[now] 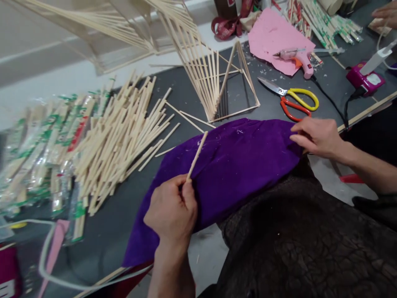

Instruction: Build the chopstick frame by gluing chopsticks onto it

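My left hand (172,207) is closed around the lower end of a thin wooden stick (197,156), which points up and slightly right over a purple cloth (238,161). The cloth hangs over the front edge of the grey table. At its right end, my right hand (316,136) pinches the cloth's edge between thumb and fingers. Just beyond the cloth stands a frame of glued sticks (214,89). Left of it lies a loose pile of bare sticks (118,140).
Wrapped chopsticks (40,153) lie at the left. Scissors (288,97), a pink glue gun (297,56) on pink paper (269,33) and a magenta power block (366,78) with cables are at the right. Another person's hand (386,16) shows at the upper right.
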A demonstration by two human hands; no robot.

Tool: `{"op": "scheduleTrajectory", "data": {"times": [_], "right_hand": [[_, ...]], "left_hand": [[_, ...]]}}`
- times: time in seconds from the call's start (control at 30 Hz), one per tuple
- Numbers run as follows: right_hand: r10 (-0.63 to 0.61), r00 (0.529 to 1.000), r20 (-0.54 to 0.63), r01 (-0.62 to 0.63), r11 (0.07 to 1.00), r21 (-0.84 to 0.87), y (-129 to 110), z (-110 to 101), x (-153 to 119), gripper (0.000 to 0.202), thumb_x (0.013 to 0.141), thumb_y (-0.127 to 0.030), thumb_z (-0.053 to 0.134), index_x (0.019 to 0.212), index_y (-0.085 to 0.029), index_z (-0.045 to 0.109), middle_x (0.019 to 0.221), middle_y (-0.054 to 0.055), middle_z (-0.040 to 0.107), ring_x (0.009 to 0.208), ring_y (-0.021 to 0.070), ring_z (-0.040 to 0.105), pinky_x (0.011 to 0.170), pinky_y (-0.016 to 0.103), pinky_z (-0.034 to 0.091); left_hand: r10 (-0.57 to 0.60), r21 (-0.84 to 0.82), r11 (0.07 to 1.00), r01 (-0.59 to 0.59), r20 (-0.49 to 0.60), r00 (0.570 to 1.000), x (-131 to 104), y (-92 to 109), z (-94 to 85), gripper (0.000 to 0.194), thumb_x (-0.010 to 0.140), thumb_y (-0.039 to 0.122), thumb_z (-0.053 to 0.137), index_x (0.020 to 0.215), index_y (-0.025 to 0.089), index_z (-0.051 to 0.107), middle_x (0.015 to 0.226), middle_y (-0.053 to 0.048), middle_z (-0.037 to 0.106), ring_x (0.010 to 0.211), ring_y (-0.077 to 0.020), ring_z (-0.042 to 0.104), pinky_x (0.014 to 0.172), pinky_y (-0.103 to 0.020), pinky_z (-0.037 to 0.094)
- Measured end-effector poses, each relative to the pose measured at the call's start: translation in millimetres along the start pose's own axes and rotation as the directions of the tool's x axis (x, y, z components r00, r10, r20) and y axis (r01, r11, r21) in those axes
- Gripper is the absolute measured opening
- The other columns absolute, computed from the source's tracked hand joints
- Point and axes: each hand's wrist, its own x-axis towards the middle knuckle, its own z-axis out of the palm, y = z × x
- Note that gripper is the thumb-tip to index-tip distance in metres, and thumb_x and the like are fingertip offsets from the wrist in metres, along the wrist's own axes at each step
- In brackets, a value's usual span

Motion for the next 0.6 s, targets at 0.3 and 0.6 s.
{"op": "scheduleTrajectory", "data": {"times": [0.3,0.6], "right_hand": [[-0.127,0.992,0.010,0.127,0.980,-0.153,3.9,5.7,-29.1,0.026,0.099,-0.028,0.050,0.100,-0.015,0.073,0.087,0.009,0.071,0.079,0.0204,0.065,0.069,0.032,0.048],[-0.120,0.991,-0.066,0.100,0.963,-0.249,4.9,-22.3,-13.4,0.025,0.094,-0.039,0.059,0.105,-0.019,0.070,0.097,0.011,0.071,0.086,0.0281,0.069,0.069,0.039,0.054]], "left_hand": [[0.138,0.007,0.990,-0.138,-0.063,0.988,-2.1,8.6,3.8,0.025,0.098,0.033,0.044,0.095,0.020,0.065,0.092,-0.011,0.073,0.086,-0.0265,0.065,0.073,-0.036,0.044],[0.186,-0.112,0.972,-0.205,-0.163,0.969,-2.8,25.2,12.8,0.018,0.098,0.027,0.049,0.092,0.020,0.064,0.092,-0.008,0.075,0.087,-0.0221,0.066,0.079,-0.032,0.048]]}}
